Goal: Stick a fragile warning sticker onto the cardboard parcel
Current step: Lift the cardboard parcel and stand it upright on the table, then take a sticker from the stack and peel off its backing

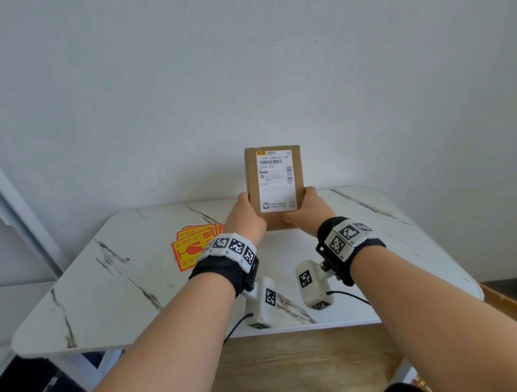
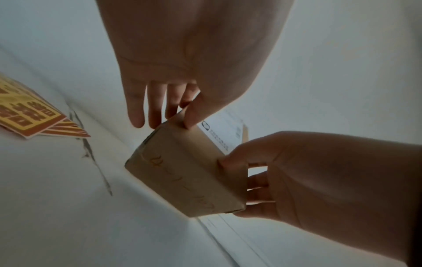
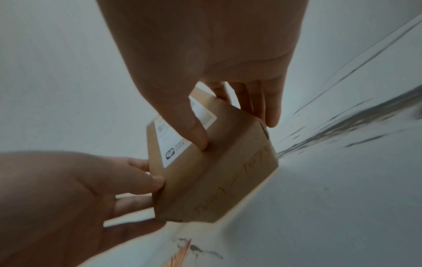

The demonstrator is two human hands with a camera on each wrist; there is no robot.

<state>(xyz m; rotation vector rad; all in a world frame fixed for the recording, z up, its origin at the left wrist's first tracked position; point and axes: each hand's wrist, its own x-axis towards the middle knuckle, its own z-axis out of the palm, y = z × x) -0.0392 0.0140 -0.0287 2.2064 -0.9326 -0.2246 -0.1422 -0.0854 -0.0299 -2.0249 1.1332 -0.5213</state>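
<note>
White marble-veined table [image 1: 113,291] against a plain pale wall [image 1: 245,63], wooden floor [image 1: 303,365] beneath

Both forearms reach forward, wrists banded with marker cuffs. Left hand [image 1: 244,218] grips the parcel [image 1: 273,180] at its lower left edge, thumb on the front, fingers [image 2: 137,108] behind. Right hand [image 1: 307,212] mirrors it at the lower right, thumb in front.

I see the brown cardboard parcel [image 1: 252,178] held above the far middle of the white marble-patterned table [image 1: 107,297], my left hand [image 1: 244,217] on its left edge, my right hand [image 1: 308,212] on its right, the fanned yellow-and-red fragile stickers [image 1: 191,246] lying on the table to the left.
</note>
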